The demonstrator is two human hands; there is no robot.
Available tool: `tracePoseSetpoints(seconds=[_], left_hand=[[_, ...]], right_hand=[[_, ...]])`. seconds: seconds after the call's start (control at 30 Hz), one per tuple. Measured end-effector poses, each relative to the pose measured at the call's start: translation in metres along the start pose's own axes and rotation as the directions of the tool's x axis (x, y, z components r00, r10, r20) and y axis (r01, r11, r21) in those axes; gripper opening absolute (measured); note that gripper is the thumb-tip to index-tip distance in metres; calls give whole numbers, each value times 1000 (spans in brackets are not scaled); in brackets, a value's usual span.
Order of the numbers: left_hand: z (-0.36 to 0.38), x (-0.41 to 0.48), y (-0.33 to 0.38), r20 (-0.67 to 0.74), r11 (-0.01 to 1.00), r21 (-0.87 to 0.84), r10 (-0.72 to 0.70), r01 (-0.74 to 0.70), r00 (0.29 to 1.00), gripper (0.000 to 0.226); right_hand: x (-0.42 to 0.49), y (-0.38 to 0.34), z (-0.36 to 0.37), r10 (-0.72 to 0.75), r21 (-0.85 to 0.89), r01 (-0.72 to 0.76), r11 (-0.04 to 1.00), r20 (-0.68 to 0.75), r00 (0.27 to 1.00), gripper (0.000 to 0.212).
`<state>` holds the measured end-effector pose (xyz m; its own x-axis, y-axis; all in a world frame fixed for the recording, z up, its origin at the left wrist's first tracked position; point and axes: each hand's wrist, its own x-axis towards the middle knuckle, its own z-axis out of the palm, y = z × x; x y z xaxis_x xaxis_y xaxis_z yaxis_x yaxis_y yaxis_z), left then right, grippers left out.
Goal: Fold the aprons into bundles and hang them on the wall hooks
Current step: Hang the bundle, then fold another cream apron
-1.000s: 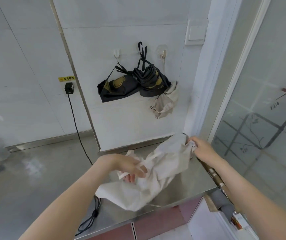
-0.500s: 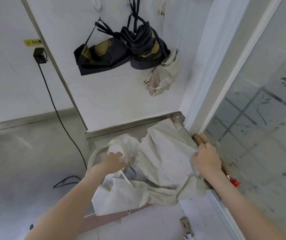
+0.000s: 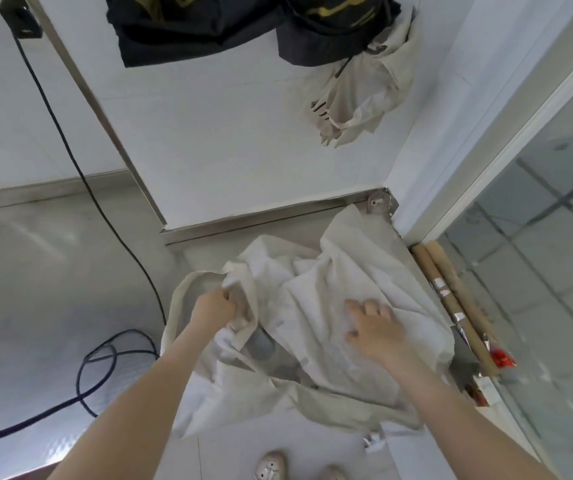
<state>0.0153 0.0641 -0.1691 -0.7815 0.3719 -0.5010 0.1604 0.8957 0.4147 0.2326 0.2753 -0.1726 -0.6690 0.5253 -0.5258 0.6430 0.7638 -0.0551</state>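
Item: cream apron, 1 pc, unfolded and crumpled, lying on steel counter toward the far-R corner, w/ its near hem draped over the counter's front edge. L hand: fingers curled round a bunched edge of the apron at the cloth's L side, just beside the strap loop, which trails out further L. R hand: flat, fingers spread, pressing on the cloth's middle, grasping nothing. Key relation: cloth's long axis runs approx. from near-L to far-R corner. L hand sits at one side edge and R hand is mid-panel, so the bulk of the apron lies R of the L hand. Likely next: L hand carries its edge across toward the R hand, which pins the panel, for a first fold. Step est.: early, no bundle formed yet. On wall above: black bundles, 2 pcs, and cream bundle, 1 pc, hanging; hooks out of frame. Misc.: black cable across counter, cardboard tubes by glass panel, shoes below.
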Motion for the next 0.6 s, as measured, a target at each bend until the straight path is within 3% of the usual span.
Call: tracePoseSetpoints(seconds=[0.1, 0.17, 0.27, 0.33, 0.4, 0.5, 0.6], left_hand=[[-16, 3, -16, -30, 993, -121, 15, -18, 999, 35], [-28, 4, -26, -36, 999, -41, 7, -9, 999, 33], [-40, 6, -42, -68, 997, 29, -73, 76, 995, 29], [-45, 8, -60, -116, 990, 70, -111, 120, 987, 34], [-49, 9, -80, -135, 979, 86, -170, 183, 976, 40], [-61, 12, -107, -163, 956, 145, -232, 256, 959, 44], [-78, 15, -150, -193, 922, 127, -338, 365, 921, 49]], right_hand=[[0, 3, -1, 106, 16, -106, 994, -4, 994, 63], [3, -2, -8, 134, 3, -134, 991, -54, 990, 64], [9, -28, -17, -34, 157, 65, 985, -195, 980, 66], [11, -57, -23, -193, 286, 230, 930, -150, 970, 77], [14, -85, -22, -249, 282, 257, 924, -67, 966, 83], [22, -110, -10, -238, 129, 245, 961, -65, 969, 80], [35, -129, 0, -195, 214, 198, 957, -36, 980, 77]])
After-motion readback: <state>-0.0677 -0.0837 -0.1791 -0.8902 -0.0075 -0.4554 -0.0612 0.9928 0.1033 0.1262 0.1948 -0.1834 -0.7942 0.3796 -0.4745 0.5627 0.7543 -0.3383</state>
